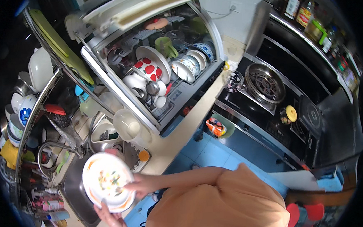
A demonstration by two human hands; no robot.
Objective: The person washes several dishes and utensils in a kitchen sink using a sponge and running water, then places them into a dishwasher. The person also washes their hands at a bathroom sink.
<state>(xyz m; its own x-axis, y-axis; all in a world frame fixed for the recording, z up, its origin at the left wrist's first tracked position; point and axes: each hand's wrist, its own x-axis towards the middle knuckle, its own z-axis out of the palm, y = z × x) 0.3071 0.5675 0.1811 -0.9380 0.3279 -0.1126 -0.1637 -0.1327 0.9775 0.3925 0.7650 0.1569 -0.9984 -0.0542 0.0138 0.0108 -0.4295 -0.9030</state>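
A white plate (92, 176) with an orange-patterned rim and a coloured design in its middle is held over the steel sink (81, 208). My right hand (142, 185) grips its edge on the side towards the counter, the thumb on the upper face. At the plate's lower edge, my left hand (110, 217) holds it with the fingers against the rim. The plate is slightly blurred, and whether it is one plate or a stack I cannot tell. Parts of both hands are hidden beneath it. The faucet (43, 151) stands behind the sink.
An open dishwasher (195, 82) on the counter holds bowls, plates, mugs and cutlery. A clear plastic pitcher (126, 125) stands near its front corner. Bowls fill a rack (37, 121) above the sink. Farther right are a gas stove (245, 104) and bottles on a ledge (290, 24).
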